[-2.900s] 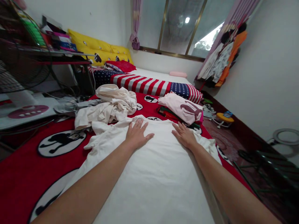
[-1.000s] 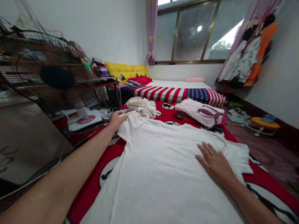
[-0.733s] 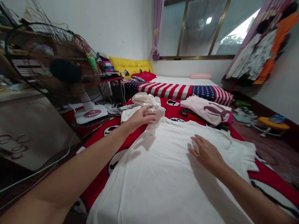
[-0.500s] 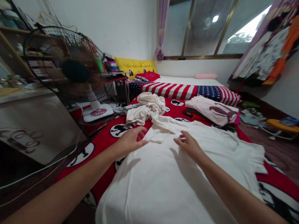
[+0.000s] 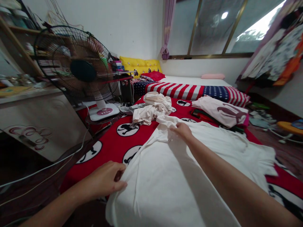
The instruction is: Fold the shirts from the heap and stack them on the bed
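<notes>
A white T-shirt (image 5: 161, 176) lies spread over the red bedspread with round white patches (image 5: 104, 154). At its upper part, my right hand (image 5: 182, 130) is closed on the fabric, its fingertips pinching a fold near the sleeve. My left hand (image 5: 107, 179) is by the shirt's left edge, thumb and curled fingers apart, the tips touching or just beside the cloth. Beyond the shirt sits a crumpled heap of cream clothing (image 5: 153, 107). To the right of that heap lies a folded pale pink garment (image 5: 220, 110) on top of other folded clothes.
A standing fan (image 5: 82, 71) is on the left, beside a cabinet (image 5: 42, 126) with cables along the floor. Behind is a bed edge draped in a stars-and-stripes cloth (image 5: 177, 90). Clothes (image 5: 279, 53) hang at the right, above a small stool (image 5: 290, 127).
My left hand has moved down and toward me along the shirt's left edge. My right hand has moved slightly up and left and taken hold of the fabric. The view has shifted slightly.
</notes>
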`<action>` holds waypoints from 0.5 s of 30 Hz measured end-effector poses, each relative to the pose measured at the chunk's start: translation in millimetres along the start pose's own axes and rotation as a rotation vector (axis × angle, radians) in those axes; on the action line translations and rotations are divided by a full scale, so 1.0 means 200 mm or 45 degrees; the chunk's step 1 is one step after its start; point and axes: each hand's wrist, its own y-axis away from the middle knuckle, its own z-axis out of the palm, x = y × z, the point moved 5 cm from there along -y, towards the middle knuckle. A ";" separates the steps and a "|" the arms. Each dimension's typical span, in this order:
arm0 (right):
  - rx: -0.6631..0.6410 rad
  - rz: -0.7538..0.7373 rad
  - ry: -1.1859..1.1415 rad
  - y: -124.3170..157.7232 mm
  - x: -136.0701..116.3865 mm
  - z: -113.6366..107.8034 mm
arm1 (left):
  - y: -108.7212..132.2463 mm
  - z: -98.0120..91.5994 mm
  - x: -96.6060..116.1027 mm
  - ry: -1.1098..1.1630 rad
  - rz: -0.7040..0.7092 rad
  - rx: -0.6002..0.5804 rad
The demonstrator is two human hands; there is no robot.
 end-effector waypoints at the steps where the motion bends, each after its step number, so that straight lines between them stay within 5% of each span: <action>1: -0.020 0.001 -0.100 0.00 -0.03 0.00 | 0.00 0.00 0.00 0.049 -0.003 -0.014; 5: -0.005 0.018 -0.531 -0.05 -0.17 -0.03 | 0.00 -0.04 0.10 0.219 -0.021 -0.048; 10: 0.168 0.016 -0.871 -0.15 -0.27 -0.20 | 0.03 -0.10 0.45 0.290 0.075 -0.053; 12: 0.215 0.025 -0.926 -0.17 -0.24 -0.27 | 0.03 -0.07 0.59 0.330 0.138 -0.090; 15: 0.296 0.055 -0.927 -0.14 -0.09 -0.37 | 0.02 0.09 0.75 0.484 0.186 -0.335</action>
